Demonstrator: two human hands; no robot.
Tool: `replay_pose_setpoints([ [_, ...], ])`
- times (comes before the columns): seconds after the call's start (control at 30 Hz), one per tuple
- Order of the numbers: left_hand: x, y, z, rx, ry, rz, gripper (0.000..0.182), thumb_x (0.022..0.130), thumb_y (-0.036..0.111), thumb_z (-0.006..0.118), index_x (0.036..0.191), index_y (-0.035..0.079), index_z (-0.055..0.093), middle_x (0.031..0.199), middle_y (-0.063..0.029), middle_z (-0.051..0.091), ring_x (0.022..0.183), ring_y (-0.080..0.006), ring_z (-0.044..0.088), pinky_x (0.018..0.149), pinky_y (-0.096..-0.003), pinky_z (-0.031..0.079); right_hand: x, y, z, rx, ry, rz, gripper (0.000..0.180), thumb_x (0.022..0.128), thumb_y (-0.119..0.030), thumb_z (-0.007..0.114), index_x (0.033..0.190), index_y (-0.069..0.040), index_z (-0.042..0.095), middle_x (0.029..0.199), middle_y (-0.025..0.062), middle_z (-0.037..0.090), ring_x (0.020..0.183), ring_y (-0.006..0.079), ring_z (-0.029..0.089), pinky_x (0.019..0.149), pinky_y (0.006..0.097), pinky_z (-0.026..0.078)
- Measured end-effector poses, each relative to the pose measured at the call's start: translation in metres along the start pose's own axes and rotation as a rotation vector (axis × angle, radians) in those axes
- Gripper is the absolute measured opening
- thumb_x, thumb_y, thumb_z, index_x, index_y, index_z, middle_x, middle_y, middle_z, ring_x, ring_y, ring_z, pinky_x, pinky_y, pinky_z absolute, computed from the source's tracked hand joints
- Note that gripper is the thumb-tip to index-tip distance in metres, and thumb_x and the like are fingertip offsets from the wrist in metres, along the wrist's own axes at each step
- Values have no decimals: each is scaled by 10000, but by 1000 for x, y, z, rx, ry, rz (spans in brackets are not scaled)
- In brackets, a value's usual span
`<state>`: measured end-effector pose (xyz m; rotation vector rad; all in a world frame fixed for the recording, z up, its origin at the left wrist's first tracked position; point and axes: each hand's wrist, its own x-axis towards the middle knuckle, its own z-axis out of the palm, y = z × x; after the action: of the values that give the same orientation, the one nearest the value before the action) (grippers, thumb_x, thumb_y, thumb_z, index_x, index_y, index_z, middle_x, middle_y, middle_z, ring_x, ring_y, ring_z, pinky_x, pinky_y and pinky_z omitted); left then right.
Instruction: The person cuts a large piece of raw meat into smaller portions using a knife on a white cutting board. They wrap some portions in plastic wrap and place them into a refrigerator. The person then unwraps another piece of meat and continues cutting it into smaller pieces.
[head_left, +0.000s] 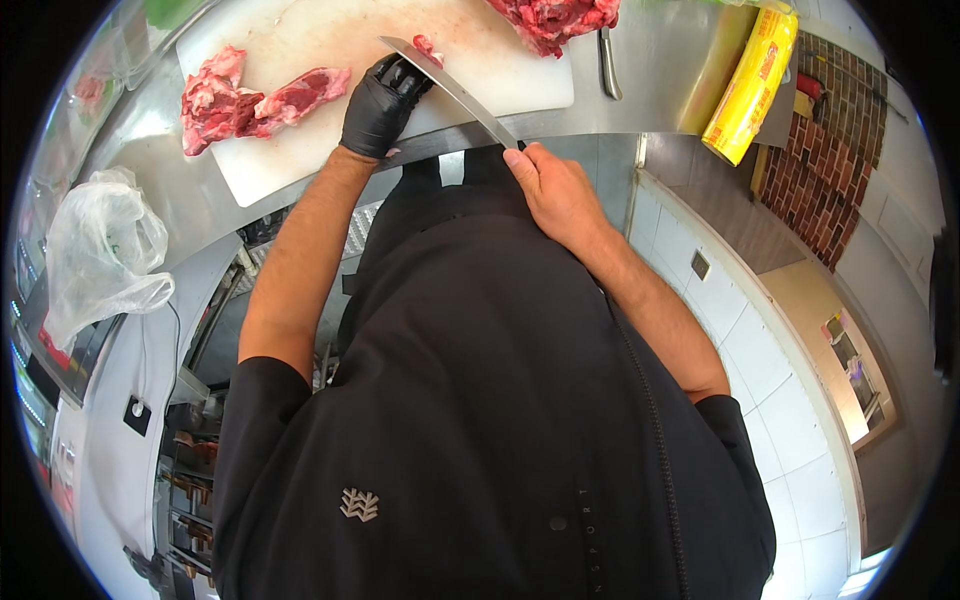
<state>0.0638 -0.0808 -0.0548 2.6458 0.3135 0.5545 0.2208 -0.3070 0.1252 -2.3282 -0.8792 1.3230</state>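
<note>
My right hand (553, 187), bare, grips the handle of a long knife (469, 101) whose blade slants up and left over the near edge of a white cutting board (277, 169). My left hand (382, 101), in a black glove, is at the board's near edge beside the blade, its fingers bent; whether they hold anything is hidden. A small piece of raw meat (427, 49) lies just beyond the blade near the tip. Left of my left hand, a raw meat piece with fat (255, 101) rests on the board. A larger chunk of raw meat (555, 22) sits at the board's far right.
A second knife (609, 67) lies on the steel counter (652, 75) right of the board. Farther right is a yellow wrapped roll (754, 86). A clear plastic bag (109, 247) stands at the counter's left end. The counter's edge runs close before my body.
</note>
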Motion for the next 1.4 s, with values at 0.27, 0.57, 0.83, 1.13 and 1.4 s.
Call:
replay_pose_setpoints([
  [0.27,-1,-1,9,-54,19,-56,338,872,36,716,1201,107,742,1167,-110,730,1082,-342,693,919,-445,573,21,-14,3,-8,41,-86,552,1103,-481,468,905,19,592,818,293,629,819,532,571,713,556,445],
  [0.57,5,5,1,-64,81,-44,308,891,90,735,1197,125,740,1267,-98,714,1141,-328,683,926,-417,580,28,-19,3,-23,34,-65,572,1104,-482,468,901,35,603,813,296,622,810,536,568,731,544,458],
  [0.83,6,1,-1,-94,91,-4,345,828,76,775,1170,113,754,1174,-112,726,1112,-352,684,930,-453,579,18,-12,-7,-32,-14,-12,611,1108,-504,433,907,45,607,842,312,628,861,549,579,757,545,471],
  [1.13,1,3,-4,-38,63,-37,319,873,112,733,1191,139,733,1196,-81,707,1124,-317,667,900,-432,576,95,-23,20,-106,-46,-32,606,1098,-511,429,929,28,647,902,304,674,905,547,613,802,546,501],
  [1.4,1,3,-3,-53,62,-87,299,895,126,714,1194,135,725,1207,-90,713,1155,-321,664,925,-427,571,62,-10,15,-91,31,-35,607,1078,-538,448,979,-4,719,980,298,714,966,520,660,860,557,531],
])
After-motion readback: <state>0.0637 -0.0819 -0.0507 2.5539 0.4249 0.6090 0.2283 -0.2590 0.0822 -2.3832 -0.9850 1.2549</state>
